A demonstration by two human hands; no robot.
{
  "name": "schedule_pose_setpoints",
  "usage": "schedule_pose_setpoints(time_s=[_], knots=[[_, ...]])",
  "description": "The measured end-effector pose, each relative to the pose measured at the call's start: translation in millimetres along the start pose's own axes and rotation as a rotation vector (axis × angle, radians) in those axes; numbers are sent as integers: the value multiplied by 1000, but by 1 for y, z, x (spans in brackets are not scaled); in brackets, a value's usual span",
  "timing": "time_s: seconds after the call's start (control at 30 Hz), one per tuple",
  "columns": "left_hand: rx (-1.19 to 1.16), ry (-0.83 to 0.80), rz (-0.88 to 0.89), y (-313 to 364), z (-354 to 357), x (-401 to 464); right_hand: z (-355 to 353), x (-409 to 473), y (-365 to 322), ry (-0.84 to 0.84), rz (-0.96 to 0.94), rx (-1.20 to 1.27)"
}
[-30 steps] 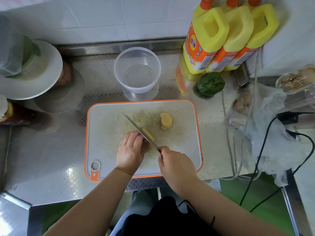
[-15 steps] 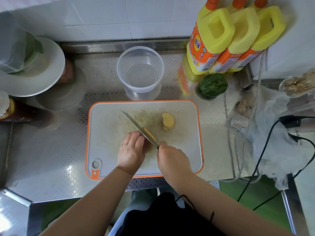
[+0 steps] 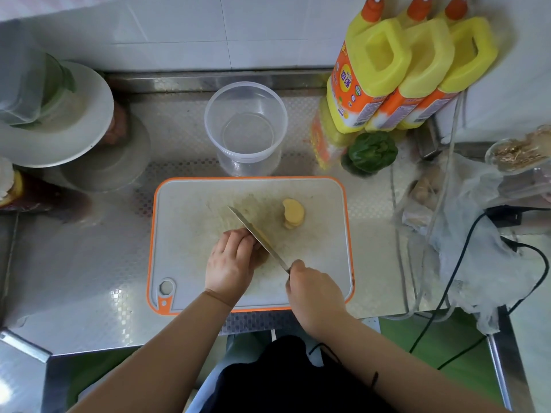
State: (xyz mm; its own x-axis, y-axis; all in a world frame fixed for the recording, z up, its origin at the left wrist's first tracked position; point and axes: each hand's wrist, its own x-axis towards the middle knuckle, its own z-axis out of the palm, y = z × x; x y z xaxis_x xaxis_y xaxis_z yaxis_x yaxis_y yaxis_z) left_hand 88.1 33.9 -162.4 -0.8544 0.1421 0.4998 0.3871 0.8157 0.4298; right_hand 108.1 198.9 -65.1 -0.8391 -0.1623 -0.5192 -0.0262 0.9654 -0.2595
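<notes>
A person is slicing a pale yellow ginger knob (image 3: 266,235) at the middle of a white plastic cutting board (image 3: 185,204) with an orange rim. The left hand (image 3: 231,263) is pinning it down, fingers curled together over it. The right hand (image 3: 313,290) is wrapping its fingers round the handle of a slim steel knife (image 3: 253,233), blade resting against the left knuckles. Cut yellow slices (image 3: 293,213) are lying stacked toward the board's far right. The ginger is likely firm, light and damp-faced, so holding from above with fingertips tucked seems safest.

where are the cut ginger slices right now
In the head view, the ginger slices sit stacked on the cutting board's right half, just beyond the knife.
</notes>
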Motion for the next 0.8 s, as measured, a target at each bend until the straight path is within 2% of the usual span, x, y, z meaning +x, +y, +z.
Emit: schedule_pose_setpoints(time_s=[0.5,0.67,0.8], knots=[[-7,1,10,0,-3,0,11,49,11,-33,23,139],[5,13,6,2,-5,1,4,30,11,53,-4,79],[-9,8,-17,3,-5,-4,-5,5,1,49,-50,21]])
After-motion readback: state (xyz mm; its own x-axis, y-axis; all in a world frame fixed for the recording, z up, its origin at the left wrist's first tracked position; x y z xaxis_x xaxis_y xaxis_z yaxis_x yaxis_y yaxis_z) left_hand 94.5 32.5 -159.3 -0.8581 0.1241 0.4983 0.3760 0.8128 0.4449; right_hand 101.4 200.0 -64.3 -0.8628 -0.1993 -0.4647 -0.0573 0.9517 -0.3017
